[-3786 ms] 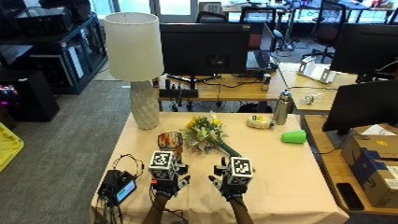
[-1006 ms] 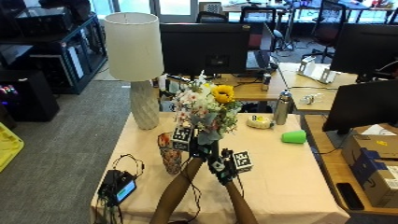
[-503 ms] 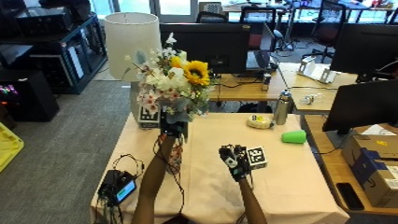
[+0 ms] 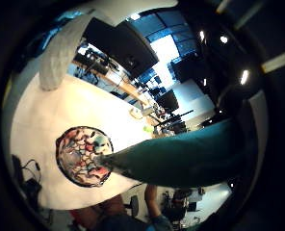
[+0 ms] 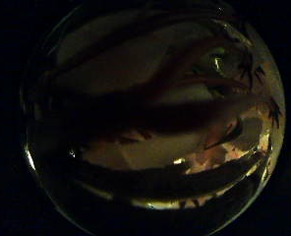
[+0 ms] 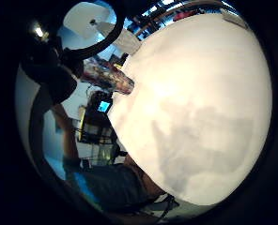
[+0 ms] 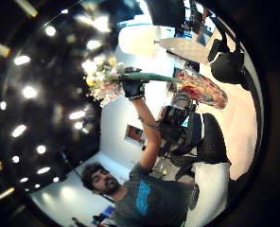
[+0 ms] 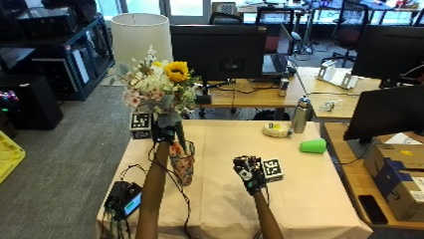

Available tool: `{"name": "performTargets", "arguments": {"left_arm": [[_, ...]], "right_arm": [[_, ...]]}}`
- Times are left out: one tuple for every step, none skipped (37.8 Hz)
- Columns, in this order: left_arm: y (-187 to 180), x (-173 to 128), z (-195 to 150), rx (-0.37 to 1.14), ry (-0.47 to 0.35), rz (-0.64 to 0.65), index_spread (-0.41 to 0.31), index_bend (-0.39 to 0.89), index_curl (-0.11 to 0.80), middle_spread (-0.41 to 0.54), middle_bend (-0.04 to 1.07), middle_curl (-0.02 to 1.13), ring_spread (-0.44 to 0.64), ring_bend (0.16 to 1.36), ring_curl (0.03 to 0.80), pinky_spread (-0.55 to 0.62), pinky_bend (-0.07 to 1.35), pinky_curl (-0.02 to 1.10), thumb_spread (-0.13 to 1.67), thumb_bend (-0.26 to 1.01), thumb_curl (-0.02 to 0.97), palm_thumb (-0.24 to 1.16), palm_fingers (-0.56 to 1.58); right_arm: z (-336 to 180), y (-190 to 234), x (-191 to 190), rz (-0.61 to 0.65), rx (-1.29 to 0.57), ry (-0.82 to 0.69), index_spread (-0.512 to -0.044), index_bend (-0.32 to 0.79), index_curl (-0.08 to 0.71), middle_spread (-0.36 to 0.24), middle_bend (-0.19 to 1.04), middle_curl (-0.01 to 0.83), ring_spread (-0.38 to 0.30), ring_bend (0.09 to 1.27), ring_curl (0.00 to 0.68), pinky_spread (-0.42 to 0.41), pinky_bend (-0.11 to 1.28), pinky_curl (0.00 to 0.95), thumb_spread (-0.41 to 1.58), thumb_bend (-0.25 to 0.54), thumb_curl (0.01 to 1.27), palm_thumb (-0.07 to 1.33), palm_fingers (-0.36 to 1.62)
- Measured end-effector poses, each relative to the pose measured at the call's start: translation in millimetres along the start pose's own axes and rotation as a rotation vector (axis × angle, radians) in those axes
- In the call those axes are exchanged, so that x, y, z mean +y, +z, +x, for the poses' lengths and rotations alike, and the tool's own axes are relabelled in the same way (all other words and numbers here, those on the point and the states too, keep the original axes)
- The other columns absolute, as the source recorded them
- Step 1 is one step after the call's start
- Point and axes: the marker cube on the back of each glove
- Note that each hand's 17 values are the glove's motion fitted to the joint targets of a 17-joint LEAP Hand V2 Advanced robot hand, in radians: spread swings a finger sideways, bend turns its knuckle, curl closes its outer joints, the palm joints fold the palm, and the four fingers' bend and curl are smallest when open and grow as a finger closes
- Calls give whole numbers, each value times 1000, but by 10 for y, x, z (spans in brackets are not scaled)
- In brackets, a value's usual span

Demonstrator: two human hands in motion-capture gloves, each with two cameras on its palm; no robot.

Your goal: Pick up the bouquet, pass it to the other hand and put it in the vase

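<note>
Lower than half a second ago, the bouquet [image 8: 161,88] now hangs upright over the vase [image 8: 182,162], its green wrapped stem end [image 4: 181,154] at the vase's mouth; how far in the tip reaches cannot be told. The left hand [image 8: 161,130] has its fingers curled round the stems just below the blooms, and the glove hides that part of the stems in the outside view. Its thumb side palm view is almost dark, showing only dim stems and leaves close against the palm. Directly beneath the grip stands the patterned vase on the beige table [image 8: 311,199], part covered by the left forearm. To the right of the grip and lower, the right hand [image 8: 250,173] hovers over bare tablecloth, fingers relaxed and holding nothing; its little finger side palm view shows only cloth and the hand's shadow.
</note>
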Motion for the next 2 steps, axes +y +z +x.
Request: {"name": "performTargets", "arguments": {"left_arm": [[-5, -9, -28, 0, -1, -5, -149, 31, 141, -293, 437, 529, -320, 718, 440, -298, 480, 438, 640, -31, 639, 949, 1019], [-7, -15, -43, 1, 0, -7, -122, -5, 128, -286, 432, 530, -317, 699, 437, -282, 489, 443, 682, -42, 629, 922, 936]], "right_arm": [[0, 13, -5, -3, -2, -11, -305, 123, 331, -160, 331, 455, -142, 524, 404, 16, 497, 378, 934, -20, 609, 930, 960], [1, 20, -8, -5, -4, -18, -305, 124, 330, -159, 326, 453, -139, 514, 401, 23, 491, 376, 938, -19, 607, 932, 958]]}}
